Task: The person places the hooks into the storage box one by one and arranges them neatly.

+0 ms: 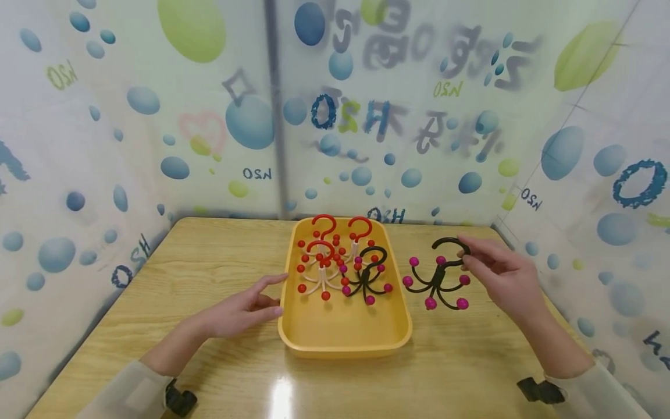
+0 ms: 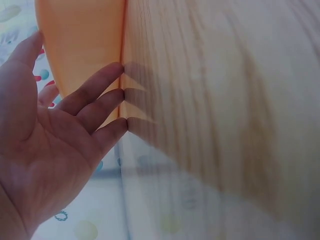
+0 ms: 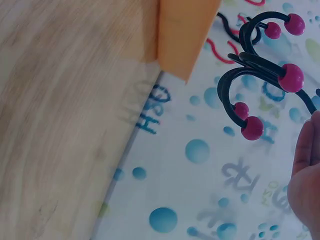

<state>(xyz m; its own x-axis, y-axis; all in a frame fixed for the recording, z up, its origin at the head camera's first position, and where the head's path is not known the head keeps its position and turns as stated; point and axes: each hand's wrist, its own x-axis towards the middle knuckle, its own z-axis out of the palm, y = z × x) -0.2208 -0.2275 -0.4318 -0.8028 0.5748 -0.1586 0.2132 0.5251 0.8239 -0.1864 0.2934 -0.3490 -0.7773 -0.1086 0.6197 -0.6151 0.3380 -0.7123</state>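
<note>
A black multi-arm hanging hook (image 1: pixel 438 274) with magenta ball tips is held above the table, right of the tray. My right hand (image 1: pixel 505 279) pinches its curved top between thumb and fingers. In the right wrist view the hook's (image 3: pixel 272 75) curled arms show, while the grip is mostly cut off. Beside the yellow tray's (image 1: pixel 345 350) left wall, my left hand (image 1: pixel 235 312) touches the side with extended fingers, the thumb near the rim. Inside the tray lie a similar black hook (image 1: pixel 366 276) and several white hooks (image 1: pixel 321 274) with red tops and red balls.
The tray stands on a light wooden table (image 1: pixel 220 256). Patterned curtain walls (image 1: pixel 209 145) with blue and green dots enclose the back and both sides. The hooks crowd the tray's far part, and its near floor (image 1: pixel 342 326) is bare.
</note>
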